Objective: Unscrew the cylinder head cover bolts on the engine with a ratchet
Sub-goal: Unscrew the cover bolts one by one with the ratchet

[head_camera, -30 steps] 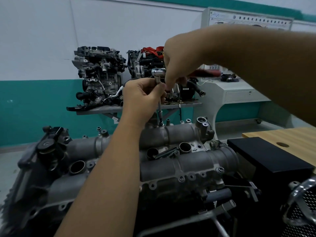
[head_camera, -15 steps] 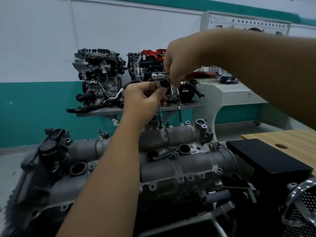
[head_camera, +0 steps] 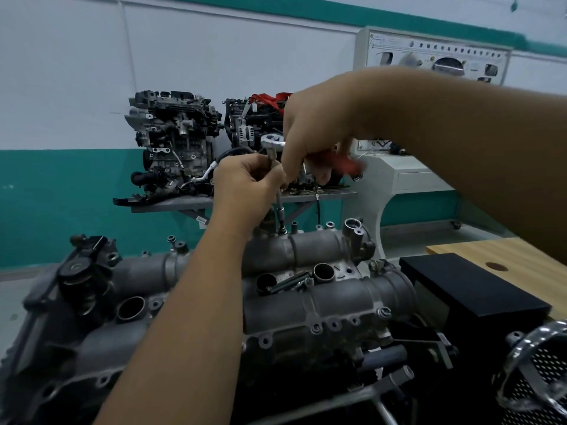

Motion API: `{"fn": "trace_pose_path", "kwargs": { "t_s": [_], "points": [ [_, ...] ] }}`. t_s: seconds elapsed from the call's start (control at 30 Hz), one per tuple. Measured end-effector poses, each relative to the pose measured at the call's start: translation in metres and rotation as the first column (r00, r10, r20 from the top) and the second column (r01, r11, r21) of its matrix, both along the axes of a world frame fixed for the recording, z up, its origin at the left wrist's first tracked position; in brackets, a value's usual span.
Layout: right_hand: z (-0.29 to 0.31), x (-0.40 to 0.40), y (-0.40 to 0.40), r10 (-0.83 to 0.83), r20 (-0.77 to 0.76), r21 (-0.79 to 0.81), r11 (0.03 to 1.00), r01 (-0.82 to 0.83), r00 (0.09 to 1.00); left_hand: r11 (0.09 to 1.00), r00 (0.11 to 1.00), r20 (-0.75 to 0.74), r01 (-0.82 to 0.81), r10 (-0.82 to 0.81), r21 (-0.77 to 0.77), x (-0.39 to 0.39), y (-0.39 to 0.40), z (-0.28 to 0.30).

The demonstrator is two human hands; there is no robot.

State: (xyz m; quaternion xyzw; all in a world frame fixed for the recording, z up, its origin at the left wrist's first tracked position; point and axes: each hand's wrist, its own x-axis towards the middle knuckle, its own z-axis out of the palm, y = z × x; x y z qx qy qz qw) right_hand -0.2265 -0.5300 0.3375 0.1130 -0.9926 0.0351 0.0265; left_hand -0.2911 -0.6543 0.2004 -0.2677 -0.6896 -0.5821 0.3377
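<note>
A bolt on the far edge of the cylinder head cover (head_camera: 306, 289) is being worked with the ratchet (head_camera: 274, 141), whose chrome head is being held high above the engine while its extension bar (head_camera: 279, 200) is running down to a socket seated at the far rim of the cover. The red-handled end is being gripped by the right hand (head_camera: 310, 139), fingers curled round it; the upper bar is being pinched and steadied by the left hand (head_camera: 245, 182). For the step to be done well, the bar is probably best being kept square over the bolt while the handle is being swung in short arcs, so the socket is not being levered off the head. The cover is being seen as a grey cast-aluminium piece with two long rounded humps, round open bores between them, and small flanged bolt bosses along its near edge; a few loose bolts are being kept in the middle trough (head_camera: 288, 285). It is lying near and low in the scene, below both hands
</note>
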Motion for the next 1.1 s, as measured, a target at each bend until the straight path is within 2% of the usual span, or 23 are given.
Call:
{"fn": "trace_pose_path", "kwargs": {
  "t_s": [0.03,0.07,0.1,0.13,0.17,0.2,0.23,0.33,0.37,0.4,0.5,0.53,0.67,0.7,0.73,0.8,0.83,0.87,0.93,1.0,1.07,1.1],
  "points": [
    [0.001,0.002,-0.001,0.005,0.081,-0.064,0.998,0.0,0.997,1.0,1.0,0.0,-0.003,0.003,0.005,0.0,-0.001,0.0],
    [0.002,0.003,0.0,0.009,0.075,-0.056,0.998,-0.005,0.997,1.0,1.0,0.015,0.007,-0.007,0.012,-0.001,0.0,0.0],
    [0.003,0.0,0.003,0.016,-0.003,0.014,1.0,-0.016,1.0,1.0,0.999,0.038,0.027,-0.028,0.015,-0.001,0.0,0.0],
    [0.002,-0.003,0.005,0.02,-0.149,0.114,0.993,-0.003,0.989,0.999,0.998,0.055,0.042,-0.042,0.009,0.0,0.001,0.0],
    [0.0,-0.006,0.005,0.031,-0.3,0.17,0.985,0.022,0.953,0.999,0.998,0.054,0.046,-0.046,-0.005,0.001,0.001,0.0],
    [-0.004,-0.008,0.006,0.065,-0.376,0.207,0.978,0.016,0.924,0.999,0.998,0.039,0.043,-0.043,-0.022,0.001,0.001,0.0],
    [-0.005,-0.008,0.006,0.061,-0.354,0.163,0.987,-0.003,0.933,0.999,0.999,0.016,0.037,-0.037,-0.033,0.0,0.001,0.0],
    [-0.001,-0.001,0.005,0.023,-0.067,-0.101,0.994,-0.03,0.997,0.998,0.998,-0.066,0.007,-0.011,-0.067,0.002,-0.001,0.001],
    [0.0,0.0,0.006,0.023,-0.016,-0.13,0.991,-0.025,1.0,0.997,0.998,-0.067,0.0,-0.005,-0.075,0.003,0.0,0.001],
    [0.0,-0.002,0.008,0.024,-0.036,-0.115,0.993,-0.028,0.999,0.997,0.998,-0.056,0.001,-0.005,-0.081,0.003,0.0,0.002],
    [-0.005,-0.012,0.012,0.078,-0.354,0.128,0.991,-0.034,0.932,0.995,0.999,-0.032,0.037,-0.04,-0.094,0.004,0.003,0.001],
    [-0.006,-0.013,0.012,0.086,-0.369,0.132,0.99,-0.039,0.925,0.996,0.999,-0.033,0.038,-0.041,-0.085,0.004,0.003,0.0],
    [-0.001,-0.004,0.006,0.051,0.014,-0.162,0.986,-0.048,0.999,0.999,0.998,-0.055,-0.026,0.024,-0.043,0.003,0.001,0.001],
    [0.001,-0.004,0.008,0.039,0.034,-0.174,0.984,-0.032,0.999,0.999,0.999,-0.031,-0.021,0.019,-0.042,0.003,0.001,0.0],
    [0.002,-0.006,0.01,0.03,-0.039,-0.108,0.994,-0.034,0.999,0.999,1.0,-0.002,0.001,-0.001,-0.046,0.002,0.001,0.0],
    [-0.001,-0.011,0.01,0.043,-0.312,0.091,0.996,-0.015,0.949,0.997,0.998,0.033,0.052,-0.05,-0.064,0.003,0.002,0.001],
    [-0.003,-0.011,0.007,0.066,-0.378,0.129,0.991,-0.018,0.924,0.996,0.998,0.034,0.052,-0.05,-0.068,0.003,0.002,0.001],
    [-0.004,-0.01,0.004,0.057,-0.359,0.112,0.994,-0.018,0.932,0.997,0.999,0.031,0.042,-0.04,-0.063,0.003,0.002,0.0],
    [0.0,-0.003,-0.003,0.021,-0.175,0.026,1.0,-0.017,0.984,0.998,1.0,0.006,-0.012,0.012,-0.058,0.001,0.001,0.0],
    [0.006,0.001,-0.007,0.014,-0.017,-0.059,0.998,-0.015,1.0,0.998,0.999,0.001,-0.047,0.047,-0.049,0.004,-0.001,0.001],
    [0.007,0.001,-0.005,-0.003,-0.011,-0.048,0.999,0.003,1.0,0.998,0.999,0.02,-0.023,0.024,-0.063,0.003,-0.003,0.002],
    [0.007,0.0,-0.002,0.0,-0.092,0.047,0.999,0.004,0.996,0.997,1.0,0.025,-0.005,0.007,-0.08,0.003,-0.002,0.002]
  ]
}}
